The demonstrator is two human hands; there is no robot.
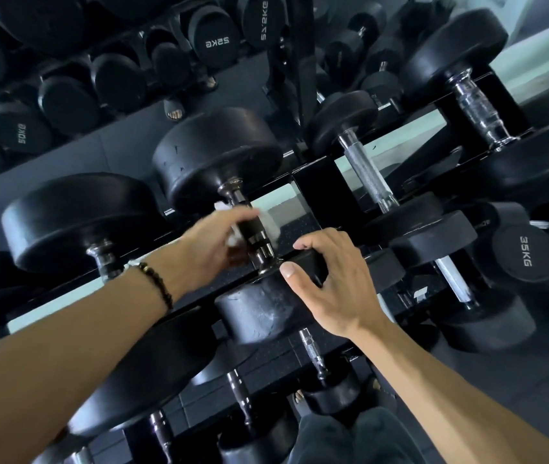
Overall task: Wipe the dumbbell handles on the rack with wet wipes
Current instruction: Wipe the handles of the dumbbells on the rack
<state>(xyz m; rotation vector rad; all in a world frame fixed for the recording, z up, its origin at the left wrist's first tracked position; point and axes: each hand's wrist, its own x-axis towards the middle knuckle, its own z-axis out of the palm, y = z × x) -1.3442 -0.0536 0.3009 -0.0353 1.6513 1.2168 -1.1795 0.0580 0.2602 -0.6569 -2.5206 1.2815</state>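
On the top shelf of the rack (313, 192), the left hand (211, 244) is wrapped around the dark handle (253, 229) of a big black dumbbell (218, 159). A white wet wipe (271, 226) is squeezed between the hand and the handle. Bits of the wipe stick out above the fingers and on the far side of the handle. The hand looks a little blurry. A dark bead bracelet (157, 284) sits on the left wrist.

Just beside that grip, on the near side, the right hand (328, 283) rests on the dumbbell's front weight (263, 309). Its fingers curl over the top edge of the weight and its thumb (295, 274) presses on the side facing the handle. So the right hand is holding the weight.

To the left of the grip sits another big dumbbell (75, 219), and a small white scrap lies near its handle. To the right of the grip are two more dumbbells with shiny silver handles, one close (365, 172) and one farther off (479, 110). Past them, a round weight reads 35KG (526, 254).

Below the grip, more dumbbells lie on the lower shelf. The person's dark trousers (350, 440) show at the bottom. Behind the rack, a mirror shows more black weights, one marked 50KG (22, 133).
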